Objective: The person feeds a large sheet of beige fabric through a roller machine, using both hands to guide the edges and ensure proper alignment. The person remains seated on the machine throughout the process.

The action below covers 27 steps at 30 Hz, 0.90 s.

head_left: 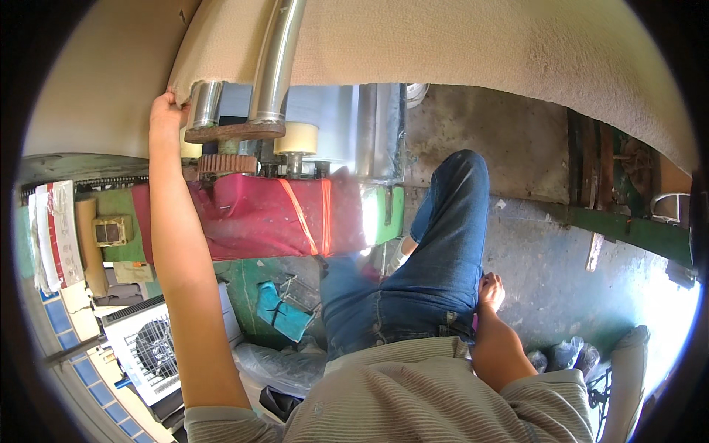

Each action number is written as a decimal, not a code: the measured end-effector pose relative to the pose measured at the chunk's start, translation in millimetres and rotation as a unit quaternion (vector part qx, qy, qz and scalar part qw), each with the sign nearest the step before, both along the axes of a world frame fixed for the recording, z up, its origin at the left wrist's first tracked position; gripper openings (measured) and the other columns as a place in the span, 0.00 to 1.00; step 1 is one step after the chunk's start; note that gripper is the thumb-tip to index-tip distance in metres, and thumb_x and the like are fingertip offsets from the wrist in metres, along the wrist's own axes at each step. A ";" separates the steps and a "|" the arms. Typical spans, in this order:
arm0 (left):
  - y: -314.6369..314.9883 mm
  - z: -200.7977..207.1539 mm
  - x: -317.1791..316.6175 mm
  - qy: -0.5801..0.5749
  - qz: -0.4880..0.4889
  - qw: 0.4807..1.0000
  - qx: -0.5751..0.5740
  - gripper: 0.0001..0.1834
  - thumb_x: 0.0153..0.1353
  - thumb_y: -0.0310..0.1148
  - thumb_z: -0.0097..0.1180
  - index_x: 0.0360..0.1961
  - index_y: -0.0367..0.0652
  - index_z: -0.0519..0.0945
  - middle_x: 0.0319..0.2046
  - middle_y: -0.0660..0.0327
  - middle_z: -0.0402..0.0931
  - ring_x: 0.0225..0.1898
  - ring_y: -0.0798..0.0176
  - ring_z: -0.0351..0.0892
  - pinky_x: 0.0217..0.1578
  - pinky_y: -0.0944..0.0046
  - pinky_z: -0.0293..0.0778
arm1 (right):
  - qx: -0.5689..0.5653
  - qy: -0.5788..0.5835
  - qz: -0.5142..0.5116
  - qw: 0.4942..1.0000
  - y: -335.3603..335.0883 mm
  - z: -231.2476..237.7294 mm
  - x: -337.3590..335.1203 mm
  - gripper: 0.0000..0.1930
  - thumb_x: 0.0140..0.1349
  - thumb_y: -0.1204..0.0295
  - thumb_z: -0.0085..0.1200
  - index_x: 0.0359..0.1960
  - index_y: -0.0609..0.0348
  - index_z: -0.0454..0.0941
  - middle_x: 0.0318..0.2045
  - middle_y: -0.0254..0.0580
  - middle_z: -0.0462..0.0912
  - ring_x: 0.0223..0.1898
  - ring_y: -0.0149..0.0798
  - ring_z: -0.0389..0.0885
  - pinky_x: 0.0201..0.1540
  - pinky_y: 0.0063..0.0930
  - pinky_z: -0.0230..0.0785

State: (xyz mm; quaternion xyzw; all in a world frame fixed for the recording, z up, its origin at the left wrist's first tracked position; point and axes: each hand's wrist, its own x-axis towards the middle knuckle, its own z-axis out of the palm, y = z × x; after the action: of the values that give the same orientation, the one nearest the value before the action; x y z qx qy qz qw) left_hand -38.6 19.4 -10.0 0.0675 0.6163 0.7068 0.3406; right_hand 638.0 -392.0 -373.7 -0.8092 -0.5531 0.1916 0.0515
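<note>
My left arm reaches up at the left, and my left hand (pixel 168 112) is closed on the edge of a thick beige fleecy cloth (pixel 458 40). The cloth spreads across the top over a shiny metal roller (pixel 277 63), and a shorter metal cylinder (pixel 204 103) stands right beside the hand. Low at my right side, my right hand (pixel 490 291) rests against the thigh of my jeans (pixel 432 273). Its fingers are curled, and whatever they may hold is hidden.
Below the rollers are a rusty gear (pixel 227 164) and a dark red cover (pixel 247 214) with orange bands. A fan unit (pixel 151 351) and a teal cloth bundle (pixel 284 310) sit lower left. Green metal beams (pixel 628 232) run at the right; plastic-wrapped bundles (pixel 567 354) lie lower right.
</note>
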 end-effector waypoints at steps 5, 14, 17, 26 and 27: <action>-9.5 14.2 28.4 0.023 -0.036 0.996 -0.084 0.17 0.46 0.17 0.43 0.38 0.44 0.75 0.45 0.58 0.72 0.47 0.54 0.69 0.45 0.53 0.70 | 0.006 0.001 0.006 1.000 0.5 1.8 -0.6 0.05 0.49 0.68 0.48 0.23 0.54 0.71 0.26 0.45 0.75 0.28 0.51 0.75 0.30 0.42 0.70; -4.1 10.2 16.2 0.055 -0.080 0.995 0.001 0.13 0.53 0.22 0.42 0.38 0.48 0.74 0.44 0.61 0.72 0.49 0.54 0.68 0.48 0.46 0.64 | 0.006 0.003 0.009 1.000 0.8 3.1 -0.7 0.06 0.49 0.67 0.49 0.22 0.54 0.71 0.25 0.45 0.75 0.28 0.50 0.76 0.29 0.41 0.69; -0.7 6.3 -5.6 0.002 -0.005 1.000 -0.024 0.12 0.55 0.23 0.38 0.36 0.47 0.73 0.43 0.60 0.72 0.49 0.54 0.68 0.48 0.43 0.63 | 0.008 0.005 0.008 1.000 -0.6 0.3 0.2 0.05 0.49 0.67 0.49 0.22 0.54 0.71 0.25 0.45 0.75 0.28 0.50 0.76 0.30 0.41 0.69; -10.8 12.1 31.4 0.068 -0.030 0.995 -0.071 0.13 0.55 0.21 0.40 0.39 0.44 0.73 0.44 0.56 0.71 0.49 0.54 0.68 0.50 0.42 0.65 | 0.001 0.003 0.004 1.000 0.0 0.3 0.2 0.05 0.49 0.68 0.48 0.22 0.54 0.71 0.26 0.44 0.75 0.28 0.50 0.76 0.30 0.41 0.69; -10.5 13.5 32.7 0.086 -0.077 0.990 -0.078 0.14 0.54 0.20 0.41 0.40 0.44 0.73 0.44 0.56 0.70 0.49 0.54 0.68 0.50 0.43 0.65 | -0.002 0.003 0.006 1.000 0.5 1.2 0.1 0.05 0.49 0.68 0.48 0.22 0.54 0.71 0.26 0.44 0.75 0.28 0.50 0.76 0.30 0.41 0.69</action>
State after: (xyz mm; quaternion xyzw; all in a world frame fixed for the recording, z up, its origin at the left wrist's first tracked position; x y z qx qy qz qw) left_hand -5.9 8.9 3.5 0.1487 0.6896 0.6199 0.3436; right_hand 638.1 -391.5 -372.4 -0.8051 -0.5577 0.1955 0.0501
